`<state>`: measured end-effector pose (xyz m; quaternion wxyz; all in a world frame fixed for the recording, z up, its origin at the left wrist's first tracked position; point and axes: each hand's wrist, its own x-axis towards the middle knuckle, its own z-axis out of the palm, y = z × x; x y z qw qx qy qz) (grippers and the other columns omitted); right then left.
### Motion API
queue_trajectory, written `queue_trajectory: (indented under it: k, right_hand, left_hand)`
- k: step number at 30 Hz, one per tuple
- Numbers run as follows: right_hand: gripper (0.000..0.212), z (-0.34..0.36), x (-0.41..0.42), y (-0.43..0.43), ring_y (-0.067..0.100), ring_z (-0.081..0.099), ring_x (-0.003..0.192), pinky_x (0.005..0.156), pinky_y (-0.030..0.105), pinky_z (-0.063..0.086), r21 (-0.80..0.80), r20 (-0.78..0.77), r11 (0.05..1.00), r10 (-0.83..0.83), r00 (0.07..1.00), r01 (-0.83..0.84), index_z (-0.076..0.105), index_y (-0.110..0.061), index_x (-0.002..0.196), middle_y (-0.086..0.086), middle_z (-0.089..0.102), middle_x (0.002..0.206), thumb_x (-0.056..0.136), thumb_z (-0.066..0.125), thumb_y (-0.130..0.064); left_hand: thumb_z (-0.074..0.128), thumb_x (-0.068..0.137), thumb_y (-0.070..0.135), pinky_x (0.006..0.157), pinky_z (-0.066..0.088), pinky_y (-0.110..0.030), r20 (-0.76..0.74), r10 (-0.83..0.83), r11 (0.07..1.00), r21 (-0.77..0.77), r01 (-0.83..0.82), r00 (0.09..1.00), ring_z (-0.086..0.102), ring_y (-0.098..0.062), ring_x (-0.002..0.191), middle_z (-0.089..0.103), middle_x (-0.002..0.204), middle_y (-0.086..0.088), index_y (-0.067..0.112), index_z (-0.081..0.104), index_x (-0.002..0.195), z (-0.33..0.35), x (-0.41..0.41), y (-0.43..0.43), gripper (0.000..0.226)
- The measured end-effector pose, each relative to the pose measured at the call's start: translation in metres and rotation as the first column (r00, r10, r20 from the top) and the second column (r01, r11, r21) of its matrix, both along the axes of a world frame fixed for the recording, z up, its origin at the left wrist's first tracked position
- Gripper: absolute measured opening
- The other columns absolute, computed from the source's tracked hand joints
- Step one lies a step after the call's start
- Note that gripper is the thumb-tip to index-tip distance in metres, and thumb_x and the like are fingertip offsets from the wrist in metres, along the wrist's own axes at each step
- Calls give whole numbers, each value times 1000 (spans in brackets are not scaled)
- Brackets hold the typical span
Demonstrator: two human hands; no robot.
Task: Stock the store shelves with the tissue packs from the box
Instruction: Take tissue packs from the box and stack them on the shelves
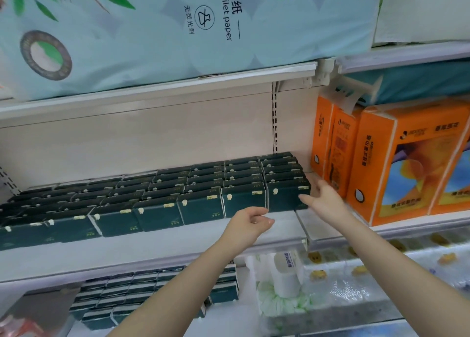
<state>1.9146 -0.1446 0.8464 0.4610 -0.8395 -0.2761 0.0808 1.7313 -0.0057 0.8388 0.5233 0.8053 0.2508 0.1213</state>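
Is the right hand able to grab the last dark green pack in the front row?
Probably yes: the right hand is open right beside the end pack, with nothing between them.

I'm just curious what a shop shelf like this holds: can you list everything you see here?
Tissue packs: dozens, dark green, in rows on the middle shelf.
Lower tissue packs: many, dark green, lower shelf, left.
Toilet paper pack: one, pale blue-green, top shelf.
Orange tissue packs: at least three, upright, middle shelf, right.
Toilet rolls: a few, white, wrapped, lower shelf, centre.
Clear-wrapped packs: several, white with yellow prints, lower right.
Shelves: three, off-white.
Left hand: loosely curled, empty, before the front row.
Right hand: fingers straight, at the row's right end.
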Motion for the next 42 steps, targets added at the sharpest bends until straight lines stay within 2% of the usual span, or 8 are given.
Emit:
queue_trajectory:
  k: [2,5,7,10,18,32,37,42]
  right_hand:
    - [52,8,-15,0,9,54,115,79,10,48,50,121,997,52,991,-58,48,-29,134,-12,57,123,88,72,-22]
    - [70,17,-39,2,18,38,141,114,35,35,-9,245,989,144,959,-146,37,-22,152,-1,41,153,89,70,-27]
    - [75,19,-56,7,18,27,147,120,38,26,-72,285,973,229,931,-217,31,-22,155,0,28,161,90,68,-31]
    - [76,20,-81,15,14,17,151,123,38,21,-146,303,932,362,881,-333,28,-26,156,-6,19,164,91,67,-36]
    - [82,7,-127,39,10,-3,153,122,27,-3,-494,446,719,692,568,-489,12,-22,159,-7,6,167,96,55,-51]
    - [77,-28,-208,104,9,4,153,114,15,-11,-576,352,445,892,283,-686,16,-25,159,-6,12,166,97,53,-51]
    - [75,-36,-260,145,18,25,149,119,22,9,-578,305,310,940,152,-755,32,-16,154,2,31,161,93,62,-47]
    - [77,-59,-324,187,12,21,149,115,16,7,-557,188,156,980,59,-816,27,-21,156,-5,27,162,93,60,-51]
  left_hand:
    - [70,94,33,77,50,-13,33,20,998,57,-22,999,66,7,91,73,107,14,22,66,129,5,-15,6,36]
    - [72,93,31,81,50,-7,118,95,983,143,-112,988,65,11,94,74,102,18,25,69,122,10,-39,16,30]
    - [73,92,30,79,48,-4,186,154,969,165,-185,971,65,12,94,74,97,22,26,70,119,10,-59,24,27]
    - [76,90,32,91,54,-20,222,213,953,170,-252,952,65,9,98,75,101,20,32,70,116,11,-88,37,28]
    - [68,85,63,112,30,-23,-61,165,776,624,-91,984,39,-2,136,48,146,22,38,44,148,-10,-163,69,71]
    - [61,75,74,114,27,-25,-69,455,788,495,-366,888,37,-10,141,44,154,9,31,39,152,-48,-300,84,91]
    - [68,83,65,120,29,-36,-124,573,759,452,-468,810,34,-14,145,39,158,8,34,34,155,-65,-359,80,86]
    - [66,76,72,116,38,-43,-180,706,687,406,-602,684,40,-16,141,46,154,7,31,41,153,-80,-436,74,90]
